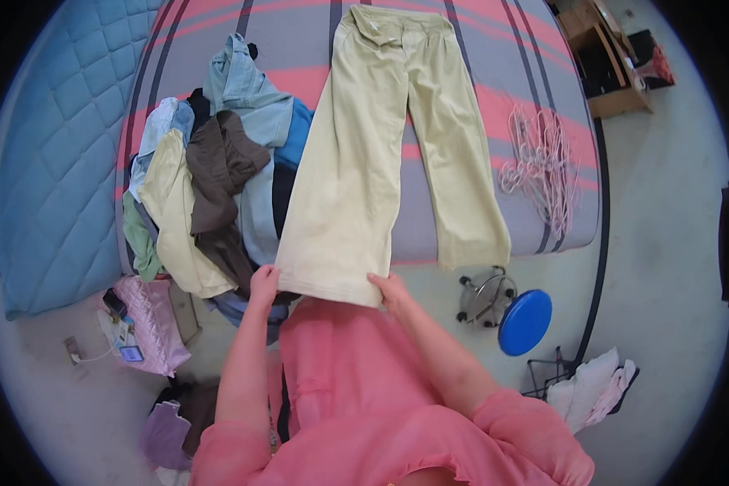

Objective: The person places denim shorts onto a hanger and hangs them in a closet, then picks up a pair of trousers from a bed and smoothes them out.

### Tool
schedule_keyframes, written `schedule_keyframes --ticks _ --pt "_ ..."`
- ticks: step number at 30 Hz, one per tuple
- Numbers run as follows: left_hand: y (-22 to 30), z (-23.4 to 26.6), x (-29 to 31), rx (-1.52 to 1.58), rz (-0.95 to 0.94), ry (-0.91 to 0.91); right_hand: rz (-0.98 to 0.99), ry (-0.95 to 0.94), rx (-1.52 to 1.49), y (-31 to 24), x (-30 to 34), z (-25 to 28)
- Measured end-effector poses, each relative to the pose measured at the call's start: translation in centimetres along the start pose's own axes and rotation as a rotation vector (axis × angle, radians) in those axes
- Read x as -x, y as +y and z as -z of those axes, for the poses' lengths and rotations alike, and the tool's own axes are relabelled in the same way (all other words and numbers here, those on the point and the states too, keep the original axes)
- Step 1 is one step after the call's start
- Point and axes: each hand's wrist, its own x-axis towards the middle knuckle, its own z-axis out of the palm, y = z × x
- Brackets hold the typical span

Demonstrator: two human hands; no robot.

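A pair of pale yellow-green trousers [356, 170] lies stretched out on the bed, waistband at the far side and legs toward me. At the hem of the left-hand leg, my left hand [265, 285] pinches one corner. My right hand [390, 289] grips the opposite corner of that same hem, so the cuff is spread flat between them, just past the bed's near edge. The other trouser leg hangs slightly over that edge, untouched. Left of the trousers is a heap of clothes, with a brown garment [223, 162], a cream garment [174, 211] and a light blue denim garment [251, 97].
White and pink hangers [543, 170] lie bunched on the striped bed [300, 49] at right. A blue round stool [525, 322] stands on the floor beyond my right arm. A blue quilted mattress [61, 162] leans at left. Near it is a pink quilted cover [150, 324].
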Motion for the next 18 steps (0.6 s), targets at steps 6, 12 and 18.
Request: schedule_keyframes --ticks 6,12,18 --pt "-1.5 -1.5 -0.6 -0.654 -0.128 0.177 -0.061 0.078 -0.087 3.8 -0.5 0.8" --pt "0.4 -5.0 1.9 -0.808 -0.404 0.258 -0.040 -0.011 -0.090 4.7 -0.2 0.6" --pt "3.0 -7.4 6.7 -0.975 -0.831 0.128 -0.060 -0.064 -0.263 2.8 2.0 0.8"
